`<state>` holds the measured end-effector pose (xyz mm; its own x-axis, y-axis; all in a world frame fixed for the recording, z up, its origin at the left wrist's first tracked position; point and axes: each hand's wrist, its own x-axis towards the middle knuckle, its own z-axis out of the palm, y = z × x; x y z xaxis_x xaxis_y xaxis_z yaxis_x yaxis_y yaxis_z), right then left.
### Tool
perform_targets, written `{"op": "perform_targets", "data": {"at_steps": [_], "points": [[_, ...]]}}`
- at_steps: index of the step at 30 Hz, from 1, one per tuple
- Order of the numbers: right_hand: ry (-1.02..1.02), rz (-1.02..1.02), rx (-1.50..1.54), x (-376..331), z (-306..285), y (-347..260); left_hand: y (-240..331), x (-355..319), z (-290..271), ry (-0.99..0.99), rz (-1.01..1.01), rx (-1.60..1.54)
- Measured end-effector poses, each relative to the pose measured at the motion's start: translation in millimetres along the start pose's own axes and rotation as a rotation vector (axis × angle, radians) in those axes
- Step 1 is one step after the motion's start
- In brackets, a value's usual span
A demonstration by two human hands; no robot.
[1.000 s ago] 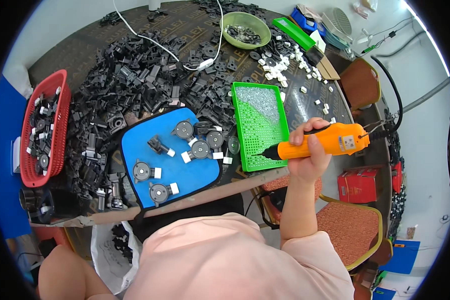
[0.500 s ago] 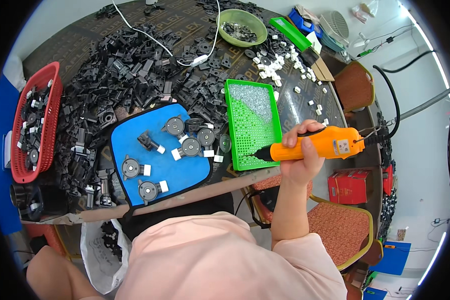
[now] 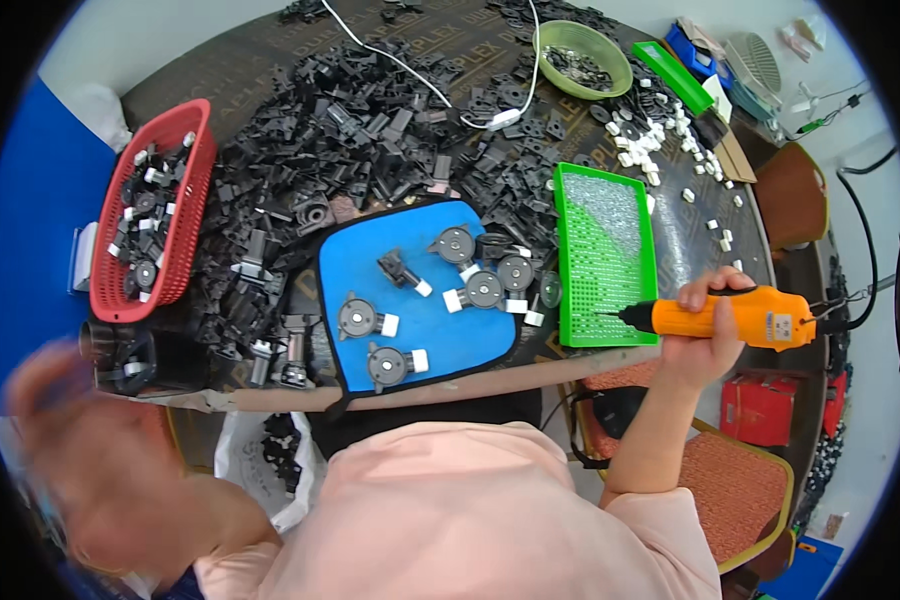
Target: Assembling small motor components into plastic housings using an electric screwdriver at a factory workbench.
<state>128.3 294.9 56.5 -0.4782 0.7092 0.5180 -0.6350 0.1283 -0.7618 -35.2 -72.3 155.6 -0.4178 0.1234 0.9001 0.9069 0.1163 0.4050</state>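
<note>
My right hand (image 3: 703, 345) is wrapped round an orange electric screwdriver (image 3: 753, 318). Its black nose points left, its tip over the green perforated tray (image 3: 595, 300) that holds small silvery screws (image 3: 610, 205). At the lower left, my left hand (image 3: 52, 405) is raised below the red basket, its fingers smeared by motion; whether it holds anything does not show. Between the hands lies a blue mat (image 3: 360, 265). On it are several round black parts with white end pieces, such as one disc-shaped part (image 3: 358, 318), and a slimmer black part (image 3: 400, 268).
A big heap of black plastic parts (image 3: 350, 110) spreads across the table. The red basket (image 3: 195, 215) of parts stands left, a dark container (image 3: 120, 355) below it. Farther off are a yellow-green bowl (image 3: 620, 75) and loose white pieces (image 3: 645, 150). A black cable (image 3: 867, 250) trails from the screwdriver.
My left hand has come into view at the lower left. The whole scene has shifted rightward in the picture. My right hand still grips the screwdriver near the tray.
</note>
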Motion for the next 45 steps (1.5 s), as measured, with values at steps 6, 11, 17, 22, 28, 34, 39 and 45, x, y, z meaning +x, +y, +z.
{"op": "perform_targets", "data": {"at_steps": [6,11,17,22,28,34,39,45], "points": [[0.021,0.025,-0.018,-0.7,-14.5,-4.3,-60.4,-96.4,89.9,-0.794,-0.455,0.495],[0.031,-0.018,-0.047,-1.8,-16.5,-2.6,-68.3,-102.0,112.7,-1.090,-0.542,0.667],[0.119,-0.093,-0.203,-1.2,-13.0,17.4,-71.4,-98.8,118.3,-1.092,-0.579,0.656],[0.121,-0.106,-0.262,-1.2,-22.5,24.8,-54.7,-77.7,124.3,-0.974,-0.480,0.578],[0.092,-0.119,-0.352,-4.7,-32.3,31.9,-9.2,-86.3,144.9,-1.127,-0.298,0.287],[0.105,-0.058,-0.271,-4.1,-23.6,28.7,-7.6,-118.3,161.9,-1.206,-0.230,0.174],[0.059,-0.064,-0.266,-3.2,-20.9,28.9,-18.1,-128.2,165.4,-1.198,-0.278,0.083],[0.109,-0.048,-0.142,0.3,-3.9,7.5,-25.8,-119.6,157.3,-1.175,-0.339,0.005]]}}
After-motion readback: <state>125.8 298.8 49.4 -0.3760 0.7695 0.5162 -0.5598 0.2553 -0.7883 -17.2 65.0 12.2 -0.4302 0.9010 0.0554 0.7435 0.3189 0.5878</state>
